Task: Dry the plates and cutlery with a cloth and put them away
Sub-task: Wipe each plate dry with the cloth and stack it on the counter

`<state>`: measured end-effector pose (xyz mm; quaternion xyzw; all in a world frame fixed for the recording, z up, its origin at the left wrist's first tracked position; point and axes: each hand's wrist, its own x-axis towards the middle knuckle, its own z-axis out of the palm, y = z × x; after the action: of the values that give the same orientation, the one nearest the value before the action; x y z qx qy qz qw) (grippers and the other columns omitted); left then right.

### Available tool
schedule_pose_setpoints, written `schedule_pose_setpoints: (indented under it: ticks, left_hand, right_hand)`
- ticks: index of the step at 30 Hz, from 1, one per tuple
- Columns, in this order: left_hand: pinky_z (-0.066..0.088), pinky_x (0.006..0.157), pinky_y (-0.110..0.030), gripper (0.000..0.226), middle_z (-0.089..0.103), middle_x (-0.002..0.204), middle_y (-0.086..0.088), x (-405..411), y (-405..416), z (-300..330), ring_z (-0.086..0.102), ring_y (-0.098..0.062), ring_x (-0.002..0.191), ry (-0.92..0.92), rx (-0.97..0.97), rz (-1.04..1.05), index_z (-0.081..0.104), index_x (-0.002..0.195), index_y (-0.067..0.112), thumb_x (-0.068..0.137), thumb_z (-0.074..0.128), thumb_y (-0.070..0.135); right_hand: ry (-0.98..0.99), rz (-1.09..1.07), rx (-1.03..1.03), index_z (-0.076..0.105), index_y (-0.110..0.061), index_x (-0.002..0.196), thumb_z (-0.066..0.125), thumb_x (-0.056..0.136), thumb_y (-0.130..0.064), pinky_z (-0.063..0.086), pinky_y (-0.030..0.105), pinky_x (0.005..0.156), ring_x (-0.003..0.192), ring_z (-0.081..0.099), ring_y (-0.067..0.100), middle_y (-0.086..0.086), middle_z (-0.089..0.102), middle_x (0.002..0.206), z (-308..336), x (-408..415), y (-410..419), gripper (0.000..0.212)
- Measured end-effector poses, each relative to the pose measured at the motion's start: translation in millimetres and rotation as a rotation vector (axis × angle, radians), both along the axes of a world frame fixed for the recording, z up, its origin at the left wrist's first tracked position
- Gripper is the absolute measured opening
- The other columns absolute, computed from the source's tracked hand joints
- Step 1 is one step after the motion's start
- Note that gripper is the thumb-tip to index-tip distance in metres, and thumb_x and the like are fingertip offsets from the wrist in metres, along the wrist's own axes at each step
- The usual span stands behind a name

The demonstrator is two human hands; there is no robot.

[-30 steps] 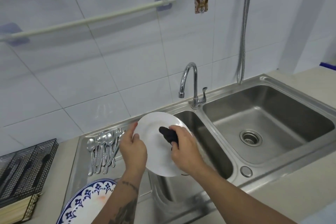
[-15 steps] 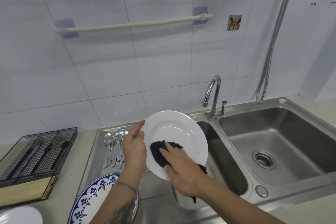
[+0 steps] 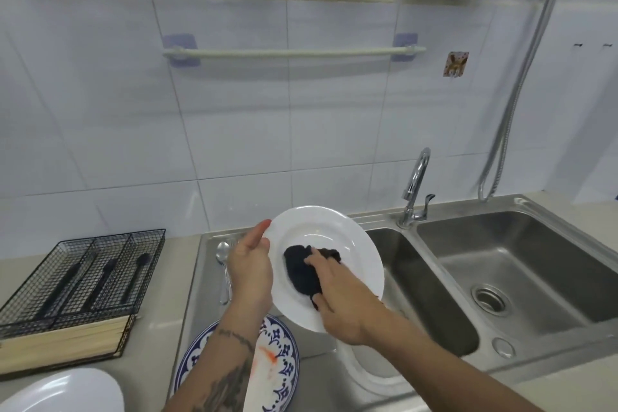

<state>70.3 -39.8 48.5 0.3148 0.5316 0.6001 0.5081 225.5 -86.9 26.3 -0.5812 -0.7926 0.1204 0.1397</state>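
Over steel sink (image 3: pixel 434 281), left hand (image 3: pixel 249 273) grips white plate (image 3: pixel 351 244); right hand (image 3: pixel 344 304) presses dark cloth (image 3: pixel 301 273)

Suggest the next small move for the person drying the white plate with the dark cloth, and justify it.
Probably sweep the dark cloth outward over the rim of the white plate. The right hand presses it only on the plate's centre, the rim lies uncovered, and the left hand holds the plate's left edge steady.

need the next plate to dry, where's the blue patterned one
In the head view, the blue patterned plate lies bottom centre on the draining board, under the left forearm.
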Motion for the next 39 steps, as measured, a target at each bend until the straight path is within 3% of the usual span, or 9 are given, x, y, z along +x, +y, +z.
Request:
schedule_pose_setpoints:
  ticks: [4, 7, 16, 18, 21, 25, 30, 35, 39]
  left_hand:
    - [0.058, 0.084, -0.04, 0.039, 0.072, 0.11, 0.001, -9.2, -0.5, 1.5, 0.069, -0.024, 0.099, 0.01, 0.007, -0.053, 0.073, 0.115, 0.026, 0.098, 0.049, 0.003]
    - [0.058, 0.078, -0.037, 0.039, 0.072, 0.11, 0.0, -12.2, 1.7, -1.1, 0.069, -0.026, 0.097, 0.006, -0.013, -0.078, 0.073, 0.114, 0.029, 0.098, 0.048, 0.004]
    - [0.059, 0.079, -0.041, 0.039, 0.07, 0.11, 0.003, -8.8, 8.8, 0.2, 0.067, -0.024, 0.095, -0.023, -0.038, -0.07, 0.072, 0.117, 0.031, 0.099, 0.048, 0.005]
    - [0.059, 0.077, -0.039, 0.039, 0.07, 0.111, 0.003, -6.0, 9.1, -2.4, 0.068, -0.024, 0.096, -0.035, -0.039, -0.067, 0.071, 0.118, 0.029, 0.099, 0.048, 0.004]
    - [0.058, 0.078, -0.038, 0.038, 0.072, 0.11, 0.003, 0.8, 7.4, -2.8, 0.069, -0.022, 0.096, -0.033, -0.017, -0.102, 0.073, 0.115, 0.029, 0.1, 0.048, 0.003]
    - [0.058, 0.086, -0.04, 0.039, 0.073, 0.111, 0.002, 1.1, 10.1, 2.8, 0.069, -0.022, 0.1, -0.017, 0.003, -0.107, 0.074, 0.109, 0.03, 0.099, 0.049, 0.002]
    - [0.055, 0.095, -0.043, 0.039, 0.073, 0.112, 0.001, 3.4, 13.1, 13.3, 0.068, -0.021, 0.102, -0.002, 0.034, -0.113, 0.074, 0.104, 0.029, 0.098, 0.049, 0.0]
    - [0.057, 0.091, -0.043, 0.038, 0.073, 0.105, 0.007, 3.6, 6.9, 22.8, 0.068, -0.018, 0.094, -0.011, 0.047, -0.116, 0.074, 0.111, 0.026, 0.099, 0.048, 0.001]
    - [0.057, 0.09, -0.042, 0.036, 0.071, 0.111, 0.007, -8.1, 6.5, 22.2, 0.067, -0.017, 0.099, -0.016, 0.041, -0.075, 0.074, 0.113, 0.027, 0.1, 0.049, 0.004]
  right_hand:
    - [-0.278, -0.205, 0.239, 0.052, -0.03, 0.124, 0.049, 0.084, -0.042, 0.026, 0.046, 0.101, 0.127, 0.035, 0.027, -0.001, 0.04, 0.144, 6.5, 0.4, 16.0, 0.043]
    - [-0.414, -0.229, 0.342, 0.063, -0.026, 0.103, 0.05, 0.077, -0.046, 0.03, 0.043, 0.092, 0.115, 0.041, 0.027, 0.001, 0.048, 0.127, 11.4, 4.3, 17.4, 0.035]
    - [-0.33, -0.279, 0.417, 0.065, -0.03, 0.115, 0.057, 0.076, -0.034, 0.042, 0.039, 0.083, 0.1, 0.051, 0.025, -0.006, 0.064, 0.119, 26.9, 5.8, 8.1, 0.04]
    - [-0.356, -0.246, 0.414, 0.06, -0.03, 0.119, 0.054, 0.079, -0.037, 0.038, 0.043, 0.094, 0.114, 0.045, 0.028, -0.002, 0.054, 0.136, 23.3, 7.8, 7.6, 0.042]
    - [-0.309, -0.142, 0.262, 0.031, -0.031, 0.144, 0.041, 0.088, -0.043, 0.015, 0.055, 0.115, 0.143, 0.014, 0.035, 0.004, 0.02, 0.158, 8.7, 15.9, 15.4, 0.058]
    - [-0.269, -0.08, 0.077, -0.005, -0.029, 0.153, 0.028, 0.095, -0.047, -0.005, 0.048, 0.119, 0.147, -0.014, 0.027, 0.004, -0.012, 0.161, -5.9, 17.8, 14.8, 0.069]
    - [-0.182, 0.03, 0.076, -0.012, -0.029, 0.151, 0.026, 0.095, -0.045, -0.006, 0.046, 0.119, 0.145, -0.021, 0.022, 0.002, -0.017, 0.16, -8.5, 0.0, 18.2, 0.07]
    - [-0.262, -0.177, 0.239, -0.002, -0.023, 0.154, 0.023, 0.09, -0.045, -0.002, 0.05, 0.118, 0.146, -0.015, 0.026, 0.006, -0.011, 0.161, -5.4, 20.8, 39.6, 0.073]
    - [-0.249, -0.235, 0.114, -0.004, -0.018, 0.153, 0.022, 0.091, -0.046, -0.005, 0.047, 0.119, 0.146, -0.017, 0.028, 0.009, -0.014, 0.16, -13.0, 20.0, 7.1, 0.073]
